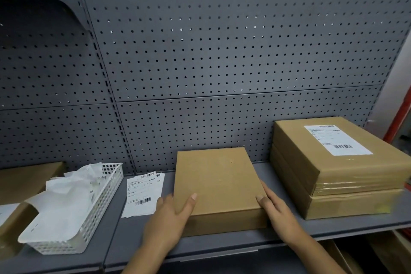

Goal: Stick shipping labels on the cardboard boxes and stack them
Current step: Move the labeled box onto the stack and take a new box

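A grey metal shelf point(138, 236) runs across the lower frame. Behind it stands a grey pegboard back panel point(222, 51), split by a horizontal seam and a slotted upright. A white perforated plastic basket point(97, 213) sits at the shelf's left, filled with crumpled white backing paper point(64, 204). A red upright point(400, 115) shows at the far right edge.
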### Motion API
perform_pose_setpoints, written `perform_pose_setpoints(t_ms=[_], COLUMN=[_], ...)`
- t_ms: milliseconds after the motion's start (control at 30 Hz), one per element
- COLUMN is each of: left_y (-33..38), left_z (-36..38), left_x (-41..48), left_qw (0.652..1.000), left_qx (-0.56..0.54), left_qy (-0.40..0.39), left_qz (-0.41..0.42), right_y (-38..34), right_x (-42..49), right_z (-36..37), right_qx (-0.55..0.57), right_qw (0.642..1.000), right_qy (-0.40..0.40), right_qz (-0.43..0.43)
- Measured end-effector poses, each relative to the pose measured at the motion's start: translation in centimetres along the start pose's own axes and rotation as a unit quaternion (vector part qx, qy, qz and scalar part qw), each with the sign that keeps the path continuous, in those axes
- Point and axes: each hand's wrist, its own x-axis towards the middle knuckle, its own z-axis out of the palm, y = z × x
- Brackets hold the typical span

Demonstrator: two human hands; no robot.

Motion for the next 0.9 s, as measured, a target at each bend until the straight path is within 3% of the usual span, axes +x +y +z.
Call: perform_pose_setpoints(t_ms=[167, 267, 367, 533, 733, 900], left_y=[-0.8, -0.9, -0.8, -1.4, -2.9, -5.4], left_z=[-1.1, -1.6, -1.8, -1.2, -1.6, -2.7], left_x=[1.4, 1.9, 1.5, 1.7, 1.9, 3.0], left_qw=[0.998, 0.999, 0.996, 0.981, 0.982, 0.991], left_qx=[-0.043, -0.021, -0.024, -0.077, -0.076, -0.026], left_qy=[-0.048, -0.037, -0.001, -0.005, 0.003, 0.051], left_qz=[0.006, 0.017, 0.086, 0.179, 0.173, 0.124], right_y=[-1.4, -2.9, -4.2, -5.9, -6.0, -4.5], right_x=[0.4, 0.9, 1.5, 2.0, 2.8, 2.8], right_z=[-0.6, -0.6, 0.5, 3.7, 6.5, 7.0], right_qx=[-0.059, -0.195, -0.292, -0.369, -0.399, -0.417], right_qw=[0.998, 0.978, 0.948, 0.914, 0.903, 0.892], right_qy=[0.019, 0.063, 0.090, 0.057, 0.006, 0.021], right_qz=[0.004, -0.032, -0.088, -0.160, -0.161, -0.174])
